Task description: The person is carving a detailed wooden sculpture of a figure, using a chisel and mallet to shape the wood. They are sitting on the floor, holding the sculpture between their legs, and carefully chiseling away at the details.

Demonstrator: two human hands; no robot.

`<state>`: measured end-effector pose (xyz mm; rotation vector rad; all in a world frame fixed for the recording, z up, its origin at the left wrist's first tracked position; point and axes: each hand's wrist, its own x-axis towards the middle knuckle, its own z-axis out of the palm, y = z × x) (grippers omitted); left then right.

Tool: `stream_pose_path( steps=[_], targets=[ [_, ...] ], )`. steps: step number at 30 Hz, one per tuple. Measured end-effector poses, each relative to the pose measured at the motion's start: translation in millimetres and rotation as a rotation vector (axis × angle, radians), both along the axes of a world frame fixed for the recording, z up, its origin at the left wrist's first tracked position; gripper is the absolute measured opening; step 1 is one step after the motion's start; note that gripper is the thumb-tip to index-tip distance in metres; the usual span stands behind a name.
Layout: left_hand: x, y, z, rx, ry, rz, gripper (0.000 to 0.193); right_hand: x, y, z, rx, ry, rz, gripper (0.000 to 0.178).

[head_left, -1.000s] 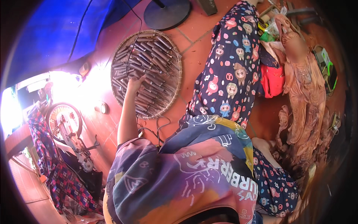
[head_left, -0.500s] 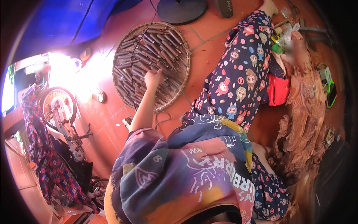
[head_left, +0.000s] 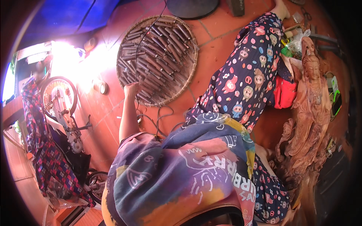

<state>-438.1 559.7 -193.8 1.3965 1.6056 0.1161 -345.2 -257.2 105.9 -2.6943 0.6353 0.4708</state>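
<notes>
My left hand [head_left: 132, 89] is closed at the near left rim of a round woven bamboo tray [head_left: 193, 71]. Its fingers are curled, and whatever they may hold is hidden. Across the tray lie many slim, dark brown carving chisels [head_left: 166, 49], mostly slanting the same way, some with pale metal ends. A thin black cable [head_left: 138, 45] crosses over them and passes right by my fist; whether I grip it cannot be made out. My right hand is out of view. On my right side is a carved wooden statue [head_left: 311, 101] of a robed figure.
Loose cable loops [head_left: 160, 116] lie on the tiled floor below the tray. A bicycle [head_left: 64, 105] stands at left beside patterned cloth [head_left: 41, 143]. A round black base [head_left: 192, 7] is at the top. A red cloth [head_left: 284, 92] and green-edged phone [head_left: 335, 100] are near the statue.
My left hand has drawn back from over the chisels toward the tray's near left rim, and its fingers now look curled in. The view has shifted slightly.
</notes>
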Motion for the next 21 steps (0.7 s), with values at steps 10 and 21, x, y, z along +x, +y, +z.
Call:
stream_pose_path(
  steps=[10,21],
  targets=[
    [141.2,-18.2,-2.4,0.049,-0.151,-0.327,0.017,-0.3,3.5,-4.3,0.014,-0.009,-0.007,0.047],
    [12.8,145.3,10.7,0.736,1.015,-1.272,0.028,9.3,-6.3,-13.8,0.072,0.037,0.033,0.048]
  ],
)
